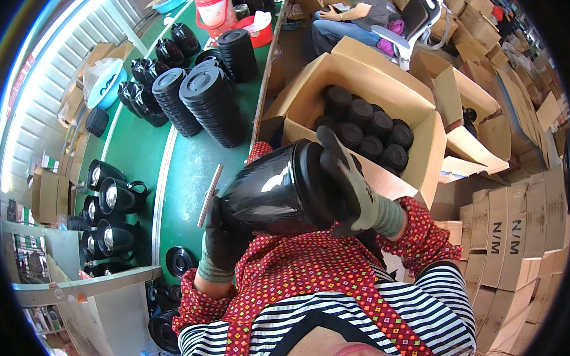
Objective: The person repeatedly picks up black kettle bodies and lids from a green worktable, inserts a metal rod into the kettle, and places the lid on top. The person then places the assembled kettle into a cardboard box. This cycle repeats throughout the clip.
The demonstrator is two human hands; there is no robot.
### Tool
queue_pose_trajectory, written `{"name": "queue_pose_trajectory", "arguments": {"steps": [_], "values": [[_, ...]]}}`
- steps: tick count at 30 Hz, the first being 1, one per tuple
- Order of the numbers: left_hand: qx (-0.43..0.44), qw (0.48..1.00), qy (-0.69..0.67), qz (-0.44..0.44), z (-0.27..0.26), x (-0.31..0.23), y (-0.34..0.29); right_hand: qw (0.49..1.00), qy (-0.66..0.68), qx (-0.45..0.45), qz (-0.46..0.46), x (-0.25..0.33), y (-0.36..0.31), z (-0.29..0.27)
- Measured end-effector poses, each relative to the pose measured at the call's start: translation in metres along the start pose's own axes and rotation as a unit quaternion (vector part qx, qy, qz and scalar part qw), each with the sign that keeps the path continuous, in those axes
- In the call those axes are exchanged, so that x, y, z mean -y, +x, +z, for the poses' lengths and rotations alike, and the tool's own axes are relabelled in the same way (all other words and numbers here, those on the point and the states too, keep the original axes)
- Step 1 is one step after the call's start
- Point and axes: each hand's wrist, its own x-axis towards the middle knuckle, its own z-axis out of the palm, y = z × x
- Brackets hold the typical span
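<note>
A glossy black jug point(263, 188) lies on its side in front of my chest, between my two gloved hands. My left hand point(227, 239) is closed under its left end, the fingers partly hidden. Beside that hand sticks up a thin pinkish-brown strip point(210, 196); I cannot make out what it is or whether the hand holds it. My right hand point(357, 191), in a grey and black glove, grips the jug's right end, where a wide black ring-shaped part point(311, 177) sits. The jug's underside is out of sight.
Stacks of black round lids point(210, 96) stand on the green table point(173, 201), with black jugs point(116, 196) at its left. An open carton point(415, 120) at the right holds several black round-ended pieces. A co-worker point(355, 18) sits behind it. Flat cartons point(506, 233) are piled at right.
</note>
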Motion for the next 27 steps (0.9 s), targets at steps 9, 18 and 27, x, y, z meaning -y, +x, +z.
{"name": "queue_pose_trajectory", "arguments": {"steps": [9,18,27], "values": [[-0.067,0.772,0.458,0.435,-0.009,0.032,0.015,0.997,-0.049,-0.053,-0.024,-0.001,0.014,0.009],[-0.088,0.988,0.12,0.046,-0.028,0.088,0.018,0.936,0.116,-0.126,0.308,-0.024,0.007,-0.001],[-0.028,0.981,-0.093,-0.166,-0.035,0.061,-0.007,0.953,-0.137,0.269,-0.001,0.036,0.038,-0.034]]}}
